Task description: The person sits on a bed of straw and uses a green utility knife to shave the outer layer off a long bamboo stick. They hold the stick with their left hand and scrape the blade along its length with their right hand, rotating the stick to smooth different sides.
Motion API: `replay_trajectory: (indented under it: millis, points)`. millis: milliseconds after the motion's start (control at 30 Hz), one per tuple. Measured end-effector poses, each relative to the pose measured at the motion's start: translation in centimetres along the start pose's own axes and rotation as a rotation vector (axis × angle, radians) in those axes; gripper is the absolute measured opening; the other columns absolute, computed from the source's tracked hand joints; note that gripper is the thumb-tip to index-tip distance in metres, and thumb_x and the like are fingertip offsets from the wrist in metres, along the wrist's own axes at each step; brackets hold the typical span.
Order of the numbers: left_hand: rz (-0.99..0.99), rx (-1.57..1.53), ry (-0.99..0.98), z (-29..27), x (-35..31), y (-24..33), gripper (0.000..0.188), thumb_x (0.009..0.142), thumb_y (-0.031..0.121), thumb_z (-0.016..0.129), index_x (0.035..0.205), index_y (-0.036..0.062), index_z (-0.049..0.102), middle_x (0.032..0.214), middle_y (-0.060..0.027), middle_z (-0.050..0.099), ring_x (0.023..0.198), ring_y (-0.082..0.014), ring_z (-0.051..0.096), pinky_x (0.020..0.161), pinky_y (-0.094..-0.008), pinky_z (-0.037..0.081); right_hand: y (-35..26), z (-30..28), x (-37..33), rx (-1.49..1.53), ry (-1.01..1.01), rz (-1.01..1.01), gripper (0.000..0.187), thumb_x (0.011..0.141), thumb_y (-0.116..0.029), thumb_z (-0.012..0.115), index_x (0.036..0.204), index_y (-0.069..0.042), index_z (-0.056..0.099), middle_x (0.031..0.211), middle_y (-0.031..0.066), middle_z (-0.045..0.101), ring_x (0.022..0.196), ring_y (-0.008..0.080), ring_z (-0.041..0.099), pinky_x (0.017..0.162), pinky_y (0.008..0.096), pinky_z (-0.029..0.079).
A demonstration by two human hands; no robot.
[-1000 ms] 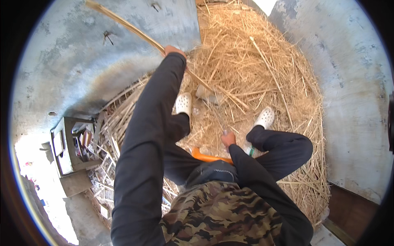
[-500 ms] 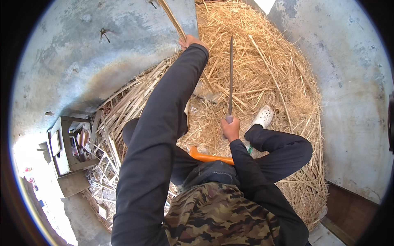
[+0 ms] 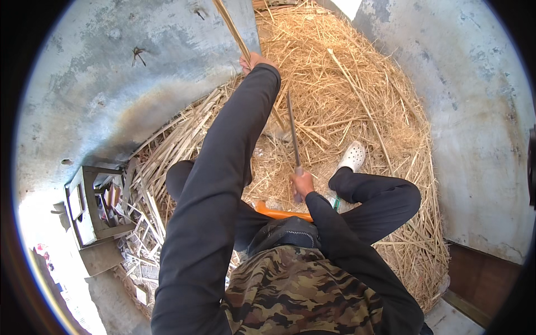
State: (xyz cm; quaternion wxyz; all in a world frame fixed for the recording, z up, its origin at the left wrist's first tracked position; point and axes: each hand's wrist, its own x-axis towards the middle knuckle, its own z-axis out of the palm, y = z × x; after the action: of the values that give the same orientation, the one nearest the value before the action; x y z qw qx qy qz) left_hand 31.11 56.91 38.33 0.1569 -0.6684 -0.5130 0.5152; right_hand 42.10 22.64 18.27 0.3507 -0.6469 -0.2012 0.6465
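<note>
In the head view, the left hand (image 3: 255, 60) is closed around a pale strip (image 3: 231, 29), on the far side beside the grey wall (image 3: 167, 61). The strip's far end is cut off by the upper edge; its lower stretch goes behind the dark left sleeve (image 3: 223, 151). The right hand (image 3: 302, 185), nearer the body, is wrapped around the handle of a long-bladed tool (image 3: 293, 128) pointing far and slightly left; whether the blade touches the strip cannot be told. The left foot is hidden by the sleeve. An orange curved thing (image 3: 282, 213) lies near, partly covered by clothing. A green-marked scrap (image 3: 336, 202) beside the right leg and the jumble in the wooden frame (image 3: 114, 230) at left are too small and blurred for any print to be read. Straw (image 3: 340, 106) covers the floor.
</note>
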Motion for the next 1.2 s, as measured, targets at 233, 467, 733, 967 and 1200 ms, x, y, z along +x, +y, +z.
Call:
replay_trajectory:
  millis: [233, 467, 733, 967, 1200]
  points:
    - [-0.043, -0.056, -0.057, 1.3, 2.8, -0.1, 0.013, 0.091, 0.007, 0.052, 0.080, 0.0137, 0.054, 0.065, 0.0028, 0.041, 0.057, -0.0159, 0.042, 0.054, -0.0344, 0.032, -1.0, 1.3, 0.0, -0.514, 0.257, -0.423, 0.021, 0.083, -0.019, 0.063, 0.080, 0.002, 0.061, 0.071, 0.0160, 0.061, 0.065, 0.0240, 0.064, 0.060, 0.0392, 0.047]
    - [-0.101, 0.165, -0.114, 3.9, 6.9, 1.2, 0.011, 0.087, 0.020, 0.060, 0.075, 0.0189, 0.059, 0.065, 0.0053, 0.049, 0.059, -0.0089, 0.046, 0.053, -0.0272, 0.034, 4.4, -1.0, 0.6, -0.383, 0.134, 0.160, 0.031, 0.083, -0.021, 0.062, 0.100, 0.005, 0.062, 0.083, 0.0189, 0.065, 0.075, 0.0292, 0.064, 0.067, 0.0413, 0.049]
    - [-0.061, -0.203, -0.061, 3.0, 2.4, -1.1, 0.013, 0.089, 0.021, 0.061, 0.078, 0.0185, 0.055, 0.068, 0.0043, 0.046, 0.062, -0.0098, 0.044, 0.059, -0.0299, 0.035, -1.2, -0.2, -0.1, 0.164, -0.118, 0.040, 0.013, 0.079, -0.008, 0.059, 0.068, -0.006, 0.052, 0.055, 0.0035, 0.050, 0.043, 0.0164, 0.045, 0.045, 0.0346, 0.039]
    - [-0.054, -0.278, 0.060, 3.2, 2.7, -2.0, 0.028, 0.084, 0.023, 0.067, 0.112, 0.0213, 0.072, 0.107, -0.0025, 0.070, 0.095, -0.0211, 0.067, 0.076, -0.0394, 0.049, -5.0, 0.6, -0.9, -0.332, 0.191, -0.649, 0.020, 0.077, -0.013, 0.067, 0.067, -0.002, 0.053, 0.058, 0.0027, 0.051, 0.052, 0.0129, 0.047, 0.052, 0.0332, 0.040]
    - [-0.056, -0.273, 0.022, 0.2, 0.8, -2.1, 0.024, 0.083, 0.022, 0.067, 0.105, 0.0191, 0.073, 0.101, -0.0033, 0.070, 0.089, -0.0230, 0.067, 0.071, -0.0430, 0.049, -1.9, 0.5, -0.3, -0.130, 0.133, -0.203, 0.019, 0.076, -0.013, 0.066, 0.066, -0.003, 0.053, 0.058, 0.0039, 0.051, 0.053, 0.0138, 0.048, 0.052, 0.0338, 0.040]
